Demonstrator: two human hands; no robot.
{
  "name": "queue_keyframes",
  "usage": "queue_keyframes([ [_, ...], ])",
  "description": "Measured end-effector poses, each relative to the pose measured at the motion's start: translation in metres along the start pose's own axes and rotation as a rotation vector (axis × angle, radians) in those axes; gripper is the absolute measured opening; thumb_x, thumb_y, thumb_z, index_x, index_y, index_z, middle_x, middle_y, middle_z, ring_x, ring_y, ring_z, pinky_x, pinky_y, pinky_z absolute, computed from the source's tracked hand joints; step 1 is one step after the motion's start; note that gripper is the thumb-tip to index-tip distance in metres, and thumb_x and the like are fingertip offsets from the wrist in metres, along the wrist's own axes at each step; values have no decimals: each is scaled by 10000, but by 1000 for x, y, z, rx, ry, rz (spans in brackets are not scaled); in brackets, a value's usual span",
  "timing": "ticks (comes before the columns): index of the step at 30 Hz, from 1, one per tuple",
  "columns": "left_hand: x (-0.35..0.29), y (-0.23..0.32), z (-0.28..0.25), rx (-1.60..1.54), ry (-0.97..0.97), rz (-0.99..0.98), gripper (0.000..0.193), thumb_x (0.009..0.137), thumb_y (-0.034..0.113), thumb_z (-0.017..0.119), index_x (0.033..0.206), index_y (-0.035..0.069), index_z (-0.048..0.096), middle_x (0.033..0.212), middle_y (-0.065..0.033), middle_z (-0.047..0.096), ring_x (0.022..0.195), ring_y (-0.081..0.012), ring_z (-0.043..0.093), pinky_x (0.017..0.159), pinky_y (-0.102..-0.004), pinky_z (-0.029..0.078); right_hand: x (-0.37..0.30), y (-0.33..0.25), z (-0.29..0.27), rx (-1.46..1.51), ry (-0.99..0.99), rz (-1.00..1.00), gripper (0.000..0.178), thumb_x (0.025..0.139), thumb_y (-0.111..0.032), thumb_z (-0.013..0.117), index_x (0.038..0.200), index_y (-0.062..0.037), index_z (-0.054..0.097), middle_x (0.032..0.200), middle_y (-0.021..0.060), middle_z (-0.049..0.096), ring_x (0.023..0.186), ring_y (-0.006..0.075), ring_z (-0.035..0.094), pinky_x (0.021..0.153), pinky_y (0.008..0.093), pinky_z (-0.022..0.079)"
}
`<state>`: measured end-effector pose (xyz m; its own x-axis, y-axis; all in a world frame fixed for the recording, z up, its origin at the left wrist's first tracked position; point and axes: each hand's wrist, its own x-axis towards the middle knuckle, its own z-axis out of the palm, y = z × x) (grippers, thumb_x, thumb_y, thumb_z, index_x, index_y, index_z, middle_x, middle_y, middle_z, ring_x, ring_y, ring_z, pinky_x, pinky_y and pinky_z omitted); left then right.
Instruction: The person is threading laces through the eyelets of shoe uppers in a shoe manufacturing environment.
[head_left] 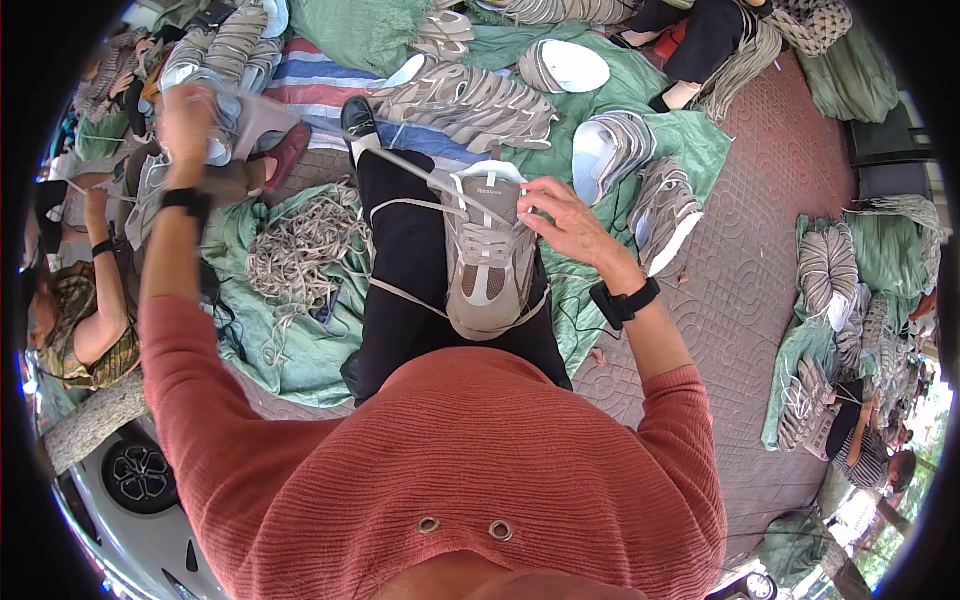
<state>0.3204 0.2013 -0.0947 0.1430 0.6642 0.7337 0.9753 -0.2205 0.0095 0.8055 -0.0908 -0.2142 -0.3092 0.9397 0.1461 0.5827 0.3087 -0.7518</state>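
A grey and beige sneaker (488,262) rests on my lap, toe toward me, on black trousers (405,270). My right hand (562,220) pinches the shoe's upper edge near the tongue and eyelets. My left hand (187,118) is raised high to the left, blurred, fingers closed on a grey shoelace (400,165) that runs taut from it down to the sneaker. Another loop of lace hangs across my thigh. I wear a rust-red sweater and a black band on each wrist.
A tangled heap of grey laces (300,250) lies on green sheeting at my left. Rows of sneakers (470,100) lie ahead on striped and green cloth. Other people sit at the left (80,310), the top and the lower right beside more shoe piles (830,270).
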Motion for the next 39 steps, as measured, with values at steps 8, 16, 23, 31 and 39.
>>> queue_keyframes([
  [8, 36, -42, -32, -211, -22, -160, 254, 835, 258, 562, 916, 30, 639, 690, -105, 608, 700, -225, 598, 657, -347, 467, 1, -9, 4, -135, 61, 38, 138, 792, -164, 610, 924, -133, 580, 1056, 41, 506, 989, 270, 488, 841, 380, 411],
  [16, -18, 104, -50, -1518, -268, -902, 296, 905, 184, 431, 1052, -63, 501, 1040, -150, 565, 960, -258, 563, 868, -347, 447, 13, -34, -4, -341, 20, -143, 91, 720, -156, 654, 794, -119, 618, 906, 36, 476, 900, 208, 497, 790, 359, 353],
  [23, -5, 123, -39, -1977, -417, -1039, 306, 898, 125, 302, 1074, -113, 379, 1218, -265, 457, 1218, -391, 390, 1014, -474, 341, 31, -43, -4, -167, -381, -88, 74, 732, -101, 643, 773, -68, 593, 818, 27, 472, 830, 174, 501, 762, 298, 343],
  [31, -8, 131, 7, -2302, -549, -1109, 167, 866, 91, 331, 848, -44, 428, 897, -190, 532, 901, -327, 526, 918, -479, 399, 11, -22, 4, 297, -9, -47, 78, 740, -22, 615, 804, -43, 576, 768, 43, 497, 673, 148, 522, 600, 284, 429],
  [39, 32, 7, 67, -1784, -68, -1278, 178, 819, 26, 333, 642, 42, 347, 563, -82, 357, 538, -222, 383, 687, -418, 434, -33, -1, 89, 173, 609, 243, 177, 773, 15, 583, 924, -28, 501, 671, 63, 535, 531, 143, 514, 495, 264, 433],
])
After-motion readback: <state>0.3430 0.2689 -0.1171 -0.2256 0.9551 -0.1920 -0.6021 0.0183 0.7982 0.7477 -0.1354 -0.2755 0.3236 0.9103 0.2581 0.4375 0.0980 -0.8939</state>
